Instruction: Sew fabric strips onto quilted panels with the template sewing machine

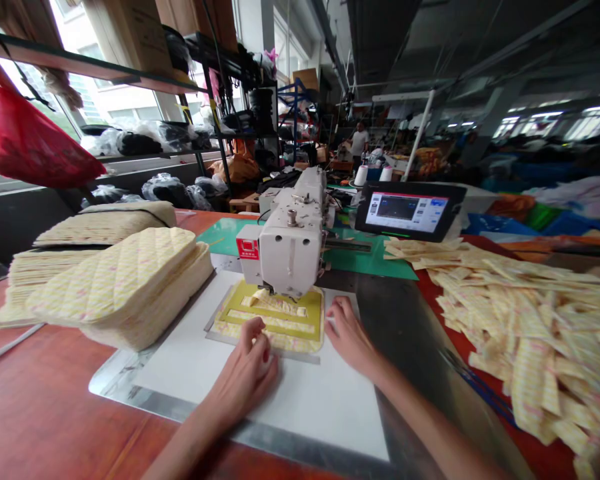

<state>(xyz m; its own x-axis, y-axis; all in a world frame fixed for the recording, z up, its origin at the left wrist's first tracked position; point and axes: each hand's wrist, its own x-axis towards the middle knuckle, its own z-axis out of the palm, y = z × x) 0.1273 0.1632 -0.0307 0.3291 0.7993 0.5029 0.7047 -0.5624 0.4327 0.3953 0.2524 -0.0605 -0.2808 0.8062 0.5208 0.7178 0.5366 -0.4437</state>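
A quilted yellow fabric panel [285, 342] lies under the needle head of a white sewing machine [291, 247]. Over the panel sits a yellow-green slotted template [270, 322], and a crumpled fabric strip [275, 305] lies in its rear slot. My left hand [253, 367] is at the template's front edge, its fingers curled inward; whatever they might hold is hidden. Beside the right edge of the panel rests my right hand [349, 337], fingers loosely bent and apart, with nothing visible in them. A white sheet [190, 363] spreads beneath the panel and both hands.
Stacked quilted panels [125, 280] stand on the left. To the right lie a heap of cut fabric strips [525, 320] and dark-blue-handled scissors [480, 387]. A control screen [407, 210] stands behind the machine's right side. Further back, a person [360, 143] stands near shelving.
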